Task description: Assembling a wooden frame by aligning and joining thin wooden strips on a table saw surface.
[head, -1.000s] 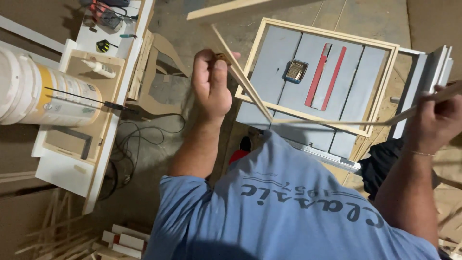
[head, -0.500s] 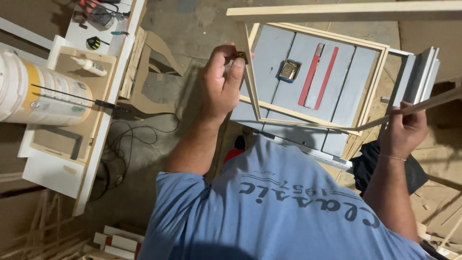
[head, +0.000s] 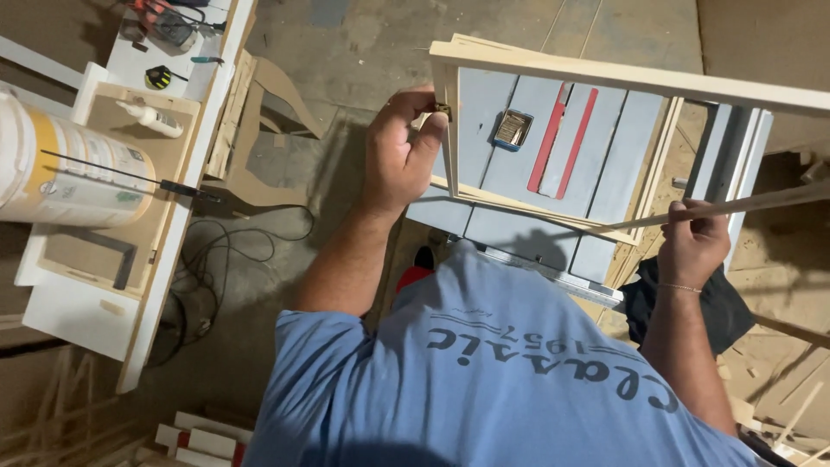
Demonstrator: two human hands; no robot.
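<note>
At our left grip [head: 402, 156], the fingers close on the corner of the wooden frame [head: 622, 76], which now lies squared over the grey saw surface [head: 484, 147] where half a second ago it hung skewed. Out to the side, our right grip [head: 692, 242] pinches a thin wooden strip [head: 761, 201] that has levelled out along the frame's near edge. We judge the frame settled enough to take that strip.
</note>
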